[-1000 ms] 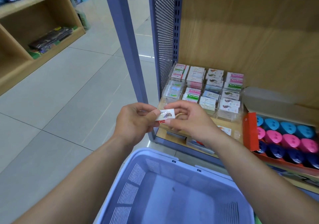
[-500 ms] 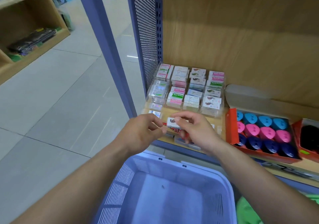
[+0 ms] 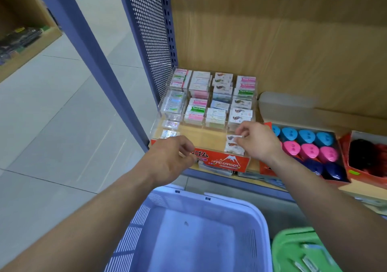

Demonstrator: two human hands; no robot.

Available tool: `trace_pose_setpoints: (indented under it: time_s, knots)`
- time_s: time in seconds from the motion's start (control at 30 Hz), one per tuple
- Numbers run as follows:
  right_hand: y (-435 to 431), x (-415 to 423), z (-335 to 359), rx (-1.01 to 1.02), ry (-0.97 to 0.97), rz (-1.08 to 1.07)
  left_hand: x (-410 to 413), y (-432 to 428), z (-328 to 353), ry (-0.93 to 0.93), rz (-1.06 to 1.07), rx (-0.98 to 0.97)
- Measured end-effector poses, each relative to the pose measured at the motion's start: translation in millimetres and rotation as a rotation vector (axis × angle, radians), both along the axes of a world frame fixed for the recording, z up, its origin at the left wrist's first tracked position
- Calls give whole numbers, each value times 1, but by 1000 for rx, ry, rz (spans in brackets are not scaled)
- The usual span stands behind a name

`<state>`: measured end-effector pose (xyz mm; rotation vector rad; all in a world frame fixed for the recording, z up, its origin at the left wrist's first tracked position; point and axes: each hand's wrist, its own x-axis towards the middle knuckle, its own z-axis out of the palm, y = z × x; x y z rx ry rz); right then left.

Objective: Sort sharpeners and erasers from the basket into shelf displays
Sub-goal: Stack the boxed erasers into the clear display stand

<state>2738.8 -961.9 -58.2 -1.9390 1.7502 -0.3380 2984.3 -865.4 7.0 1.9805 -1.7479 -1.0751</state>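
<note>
Change: a second ago both hands held the eraser (image 3: pixel 236 137) before the shelf. Now the left hand (image 3: pixel 170 159) has let go and the right hand (image 3: pixel 254 143) carries it alone.
Right hand: thumb and forefinger pinch the eraser's edge.
Left hand: fingers loosely curled, nothing seen in them, at 7 o'clock of the clear display (image 3: pixel 161 112).
Eraser: over the matching stack at the display's 4 o'clock slot; touching or not, cannot tell.
Meaning: placement nearly done, only the release is left.
Basket (image 3: pixel 209 198): at 6 o'clock, no stock visible inside.
</note>
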Motion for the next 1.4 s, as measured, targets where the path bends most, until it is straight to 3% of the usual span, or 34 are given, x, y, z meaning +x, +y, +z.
trace_pose_setpoints:
  time_s: [0.3, 0.53, 0.77, 0.9, 1.2, 1.4]
  knots:
    - [0, 2, -5, -141, 371, 97, -1, -2, -2, 2, -16, 13]
    - [16, -2, 6, -127, 224, 152, -1, -2, 1, 5, -16, -1]
    - [22, 0, 10, 5, 352, 266, -2, 1, 5, -21, -37, -4]
    - [32, -1, 22, -24, 308, 204, -12, 6, 5, -54, -73, 9]
    - [139, -105, 75, -152, 180, 65, -126, 68, 17, -160, -416, -54]
    - [236, -220, 34, 194, 270, 81, -233, 143, -31, -163, -683, 18]
